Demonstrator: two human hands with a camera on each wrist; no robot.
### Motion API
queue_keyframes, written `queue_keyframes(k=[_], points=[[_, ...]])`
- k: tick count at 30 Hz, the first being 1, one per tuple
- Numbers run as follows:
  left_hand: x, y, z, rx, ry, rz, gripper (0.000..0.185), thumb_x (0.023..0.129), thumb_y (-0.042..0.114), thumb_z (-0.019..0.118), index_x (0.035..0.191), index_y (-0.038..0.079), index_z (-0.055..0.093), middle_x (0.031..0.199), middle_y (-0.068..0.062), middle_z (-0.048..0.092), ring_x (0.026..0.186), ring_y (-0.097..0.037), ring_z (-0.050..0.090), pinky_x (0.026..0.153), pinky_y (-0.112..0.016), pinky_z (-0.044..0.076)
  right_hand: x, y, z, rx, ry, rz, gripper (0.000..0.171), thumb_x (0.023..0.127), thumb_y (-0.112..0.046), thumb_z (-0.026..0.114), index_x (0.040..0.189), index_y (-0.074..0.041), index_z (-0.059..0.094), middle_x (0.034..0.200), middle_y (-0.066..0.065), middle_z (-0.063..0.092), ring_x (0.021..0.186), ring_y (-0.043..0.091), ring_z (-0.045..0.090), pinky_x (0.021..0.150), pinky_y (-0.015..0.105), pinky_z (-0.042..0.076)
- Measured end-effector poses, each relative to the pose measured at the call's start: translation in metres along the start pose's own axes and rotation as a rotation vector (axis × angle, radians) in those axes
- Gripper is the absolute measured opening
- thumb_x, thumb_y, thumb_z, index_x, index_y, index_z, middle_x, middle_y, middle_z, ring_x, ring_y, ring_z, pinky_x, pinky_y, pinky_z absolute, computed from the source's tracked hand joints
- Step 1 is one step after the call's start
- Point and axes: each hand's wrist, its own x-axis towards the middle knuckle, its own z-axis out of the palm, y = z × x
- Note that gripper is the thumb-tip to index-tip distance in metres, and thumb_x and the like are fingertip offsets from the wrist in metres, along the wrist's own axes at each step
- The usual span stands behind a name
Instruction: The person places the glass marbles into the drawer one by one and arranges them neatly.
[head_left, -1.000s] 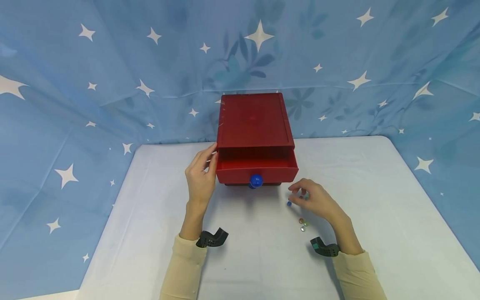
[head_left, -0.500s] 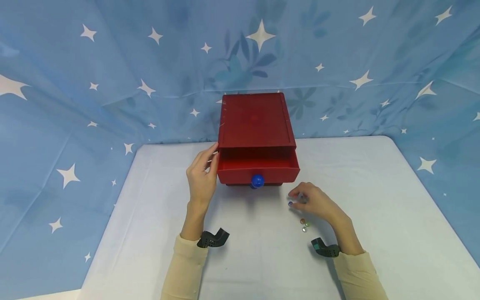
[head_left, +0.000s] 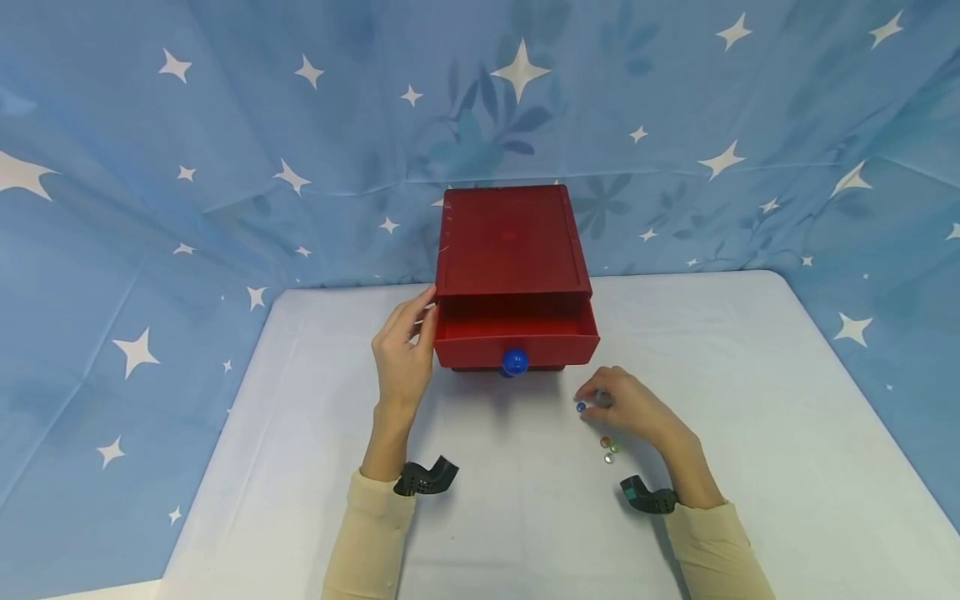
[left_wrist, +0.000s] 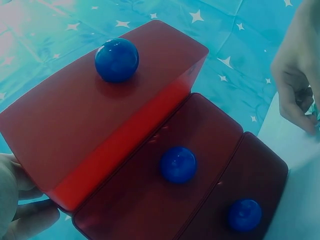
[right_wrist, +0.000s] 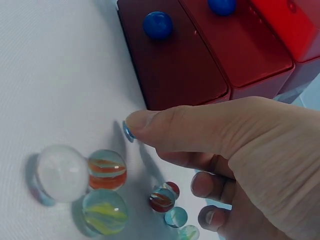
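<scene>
My left hand (head_left: 401,358) steadies red drawer box (head_left: 510,242), fingers flat vs its side; right hand (head_left: 626,404) pinching blue marble (head_left: 581,407) just below-right of it — next needs clean lift w/o scattering neighbours.

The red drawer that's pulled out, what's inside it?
The open top red drawer shows only bare red walls; its floor is hidden behind the front panel, so any marbles inside cannot be seen.

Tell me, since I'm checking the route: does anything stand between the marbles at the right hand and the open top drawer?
Nothing visible does. The right hand touches a blue marble on the table, just right of the red drawer chest. The top drawer is pulled out, open-topped, with bare table between.
</scene>
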Motion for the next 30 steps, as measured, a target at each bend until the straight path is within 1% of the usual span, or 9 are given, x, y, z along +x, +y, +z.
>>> queue_keyframes(k=[7, 18, 26, 30], points=[[0.0011, 0.0004, -0.0005, -0.016, 0.0, 0.0, 0.03, 0.096, 0.006, 0.065, 0.126, 0.007, 0.07, 0.113, -0.011, 0.074, 0.093, -0.023, 0.075, 0.076, -0.031, 0.063, 0.0006, -0.0001, 0.0025, -0.02, 0.0, 0.019, 0.019, 0.082, -0.011, 0.081, 0.1, -0.015, 0.078, 0.097, -0.004, 0.07, 0.094, 0.016, 0.055, 0.078, 0.029, 0.053], [0.0003, -0.0005, -0.0005, -0.022, -0.015, -0.01, 0.031, 0.097, 0.008, 0.064, 0.127, 0.007, 0.069, 0.114, -0.012, 0.074, 0.095, -0.025, 0.075, 0.08, -0.024, 0.062, 0.0025, 0.0026, 0.0065, -0.04, 0.001, 0.005, 0.015, 0.083, -0.012, 0.08, 0.097, -0.017, 0.079, 0.094, -0.006, 0.069, 0.093, 0.015, 0.056, 0.079, 0.03, 0.053], [0.0001, -0.0018, -0.0004, -0.009, -0.007, -0.002, 0.031, 0.096, 0.007, 0.065, 0.127, 0.007, 0.07, 0.114, -0.012, 0.074, 0.094, -0.024, 0.075, 0.078, -0.029, 0.063, 0.0031, 0.0014, 0.0063, -0.048, 0.001, 0.007, 0.014, 0.084, -0.014, 0.08, 0.097, -0.017, 0.079, 0.095, -0.005, 0.069, 0.094, 0.015, 0.056, 0.08, 0.031, 0.054], [0.0001, -0.0013, -0.0003, -0.016, -0.011, -0.005, 0.031, 0.096, 0.008, 0.065, 0.127, 0.007, 0.07, 0.114, -0.012, 0.074, 0.094, -0.025, 0.075, 0.078, -0.028, 0.063, 0.0021, 0.0014, 0.0065, -0.053, 0.005, 0.011, 0.014, 0.084, -0.014, 0.08, 0.097, -0.017, 0.079, 0.095, -0.005, 0.07, 0.094, 0.015, 0.056, 0.08, 0.031, 0.054]])
